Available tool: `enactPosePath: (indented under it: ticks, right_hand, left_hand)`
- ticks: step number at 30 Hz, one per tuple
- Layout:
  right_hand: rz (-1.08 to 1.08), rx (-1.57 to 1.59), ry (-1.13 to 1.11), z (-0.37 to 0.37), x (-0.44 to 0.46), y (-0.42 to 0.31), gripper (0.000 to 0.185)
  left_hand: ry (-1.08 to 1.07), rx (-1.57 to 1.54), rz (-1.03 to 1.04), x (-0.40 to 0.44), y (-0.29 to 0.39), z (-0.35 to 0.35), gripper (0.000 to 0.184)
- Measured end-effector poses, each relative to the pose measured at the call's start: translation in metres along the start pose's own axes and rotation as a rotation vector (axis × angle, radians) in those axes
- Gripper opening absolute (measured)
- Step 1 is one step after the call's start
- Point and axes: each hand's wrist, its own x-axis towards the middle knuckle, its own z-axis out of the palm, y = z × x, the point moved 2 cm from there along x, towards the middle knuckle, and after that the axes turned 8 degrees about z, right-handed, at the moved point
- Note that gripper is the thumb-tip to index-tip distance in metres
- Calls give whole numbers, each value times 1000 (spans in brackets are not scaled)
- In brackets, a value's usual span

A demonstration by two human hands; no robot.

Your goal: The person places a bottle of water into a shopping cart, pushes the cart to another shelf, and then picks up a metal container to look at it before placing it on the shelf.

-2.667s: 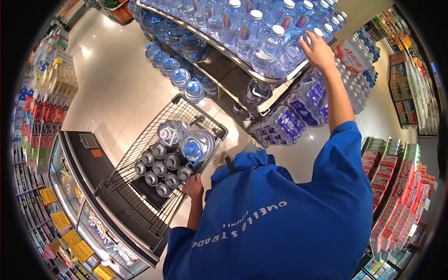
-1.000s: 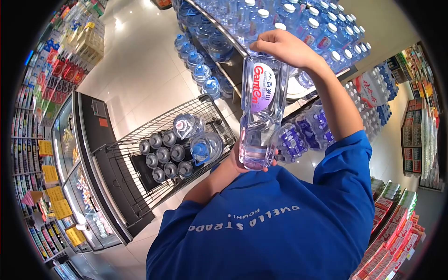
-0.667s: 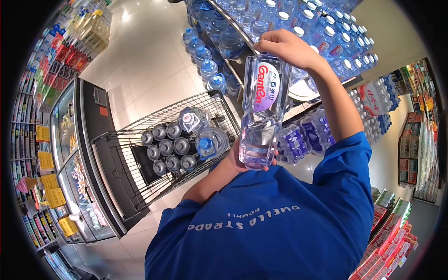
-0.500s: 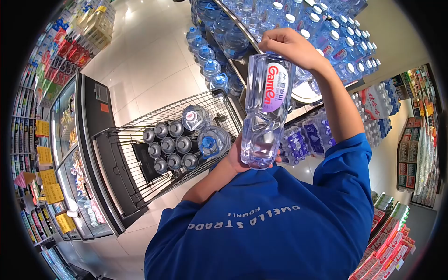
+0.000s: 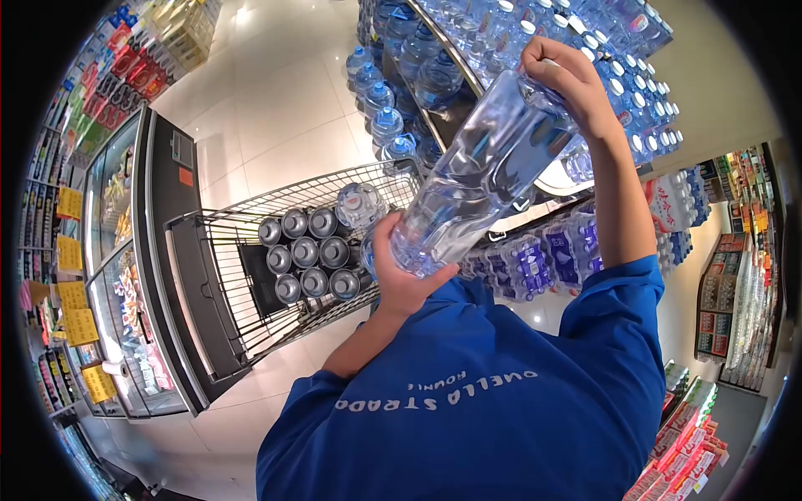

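Note:
A large clear water bottle (image 5: 480,171) is held between both hands in front of my chest, slanting up to the right. My left hand (image 5: 401,275) is curled around its lower end, with the thumb along the near side. My right hand (image 5: 576,79) closes over the upper end, so the cap is hidden. Light glares on the bottle, and its printed label does not show. Just left of my left hand, another large water bottle (image 5: 359,204) stands in the shopping cart (image 5: 221,275), beside several silver cans (image 5: 302,253).
Behind my right hand, a display holds rows of water bottles (image 5: 622,96). Purple-wrapped bottle packs (image 5: 530,263) lie below it, and big water jugs (image 5: 388,125) stand at its left. A glass-doored cooler (image 5: 125,275) runs along the cart's left side; red boxes (image 5: 681,447) are stacked lower right.
The bottle has tipped from nearly upright to a slant, and its label has turned out of sight. My right hand moved rightward and slightly up; my left shifted left along the lower end.

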Motion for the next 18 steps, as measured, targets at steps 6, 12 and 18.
enactPosePath:
  ticks: [6,12,18]
  right_hand:
    - [28,100,3,24,2,-8,26]
    - [325,463,308,61,-6,70,39]
    - [369,644,297,84,-6,60,33]
  left_hand:
    - [148,376,529,13,38,-37,102]
    - [155,406,821,20,75,-66,106]
    - [126,379,709,13,78,-79,106]
